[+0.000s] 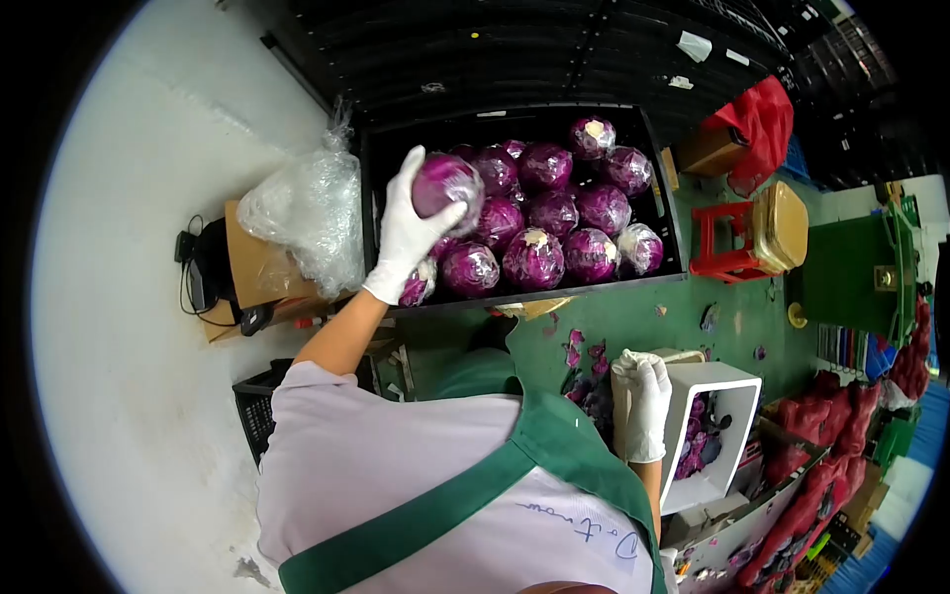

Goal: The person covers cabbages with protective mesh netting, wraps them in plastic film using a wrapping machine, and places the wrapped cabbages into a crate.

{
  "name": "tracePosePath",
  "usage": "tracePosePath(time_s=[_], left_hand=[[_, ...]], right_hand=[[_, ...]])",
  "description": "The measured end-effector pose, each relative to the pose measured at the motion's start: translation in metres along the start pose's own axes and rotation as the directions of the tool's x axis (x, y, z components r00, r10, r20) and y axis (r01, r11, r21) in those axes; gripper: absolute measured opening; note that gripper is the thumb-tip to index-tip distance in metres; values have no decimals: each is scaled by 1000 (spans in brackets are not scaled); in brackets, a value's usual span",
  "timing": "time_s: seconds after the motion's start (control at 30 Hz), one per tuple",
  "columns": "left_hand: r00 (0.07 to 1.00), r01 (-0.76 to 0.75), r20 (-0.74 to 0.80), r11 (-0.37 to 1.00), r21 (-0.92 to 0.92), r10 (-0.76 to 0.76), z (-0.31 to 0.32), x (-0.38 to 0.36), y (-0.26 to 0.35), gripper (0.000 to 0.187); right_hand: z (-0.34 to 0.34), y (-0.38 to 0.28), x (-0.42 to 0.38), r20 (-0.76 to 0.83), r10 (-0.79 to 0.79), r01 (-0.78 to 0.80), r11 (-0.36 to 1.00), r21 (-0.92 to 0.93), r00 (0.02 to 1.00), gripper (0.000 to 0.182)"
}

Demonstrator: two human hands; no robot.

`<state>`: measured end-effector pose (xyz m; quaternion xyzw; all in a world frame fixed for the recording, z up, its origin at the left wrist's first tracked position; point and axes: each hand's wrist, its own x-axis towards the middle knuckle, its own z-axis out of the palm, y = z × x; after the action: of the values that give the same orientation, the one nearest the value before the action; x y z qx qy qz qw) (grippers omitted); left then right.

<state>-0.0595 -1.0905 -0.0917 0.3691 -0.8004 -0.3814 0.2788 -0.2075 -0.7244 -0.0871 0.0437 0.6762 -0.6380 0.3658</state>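
Note:
My left hand [411, 223], in a white glove, grips a film-wrapped red cabbage [447, 190] over the left side of a black crate [534, 293]. Thumb and fingers reach around its near and left sides. Several more wrapped red cabbages [532, 259] fill the crate, some with pale cut stems facing up. Low on the right, my gloved right hand [648, 396] is closed at a cream-coloured item [623, 391], which I cannot make out. Beside that hand stands a white foam box [752, 396] with purple leaves [698, 445] inside.
A bag of clear plastic [317, 213] lies on a cardboard box [247, 262] left of the crate. Black crates [445, 59] rise behind. Rightward are a red stool [727, 241] and red mesh sacks [816, 411]. Loose purple leaves [584, 356] litter the green floor.

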Motion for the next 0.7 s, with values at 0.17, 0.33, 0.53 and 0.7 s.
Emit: tracePosePath(time_s=[0.17,0.33,0.53,0.7], left_hand=[[999,-39,-11,996,79,40,21,54,-2,87],[986,-162,63,971,178,153,72,106,3,88],[979,-201,47,878,435,201,135,150,-14,95],[978,-71,203,831,551,-52,150,185,-31,89]], right_hand=[[-5,5,23,-15,6,-7,998,-69,1000,17],[-11,2,30,-75,1,-2,1000,-16,997,16],[-21,8,30,-149,28,-31,999,-19,988,16],[-25,12,33,-168,-20,10,998,-57,986,18]])
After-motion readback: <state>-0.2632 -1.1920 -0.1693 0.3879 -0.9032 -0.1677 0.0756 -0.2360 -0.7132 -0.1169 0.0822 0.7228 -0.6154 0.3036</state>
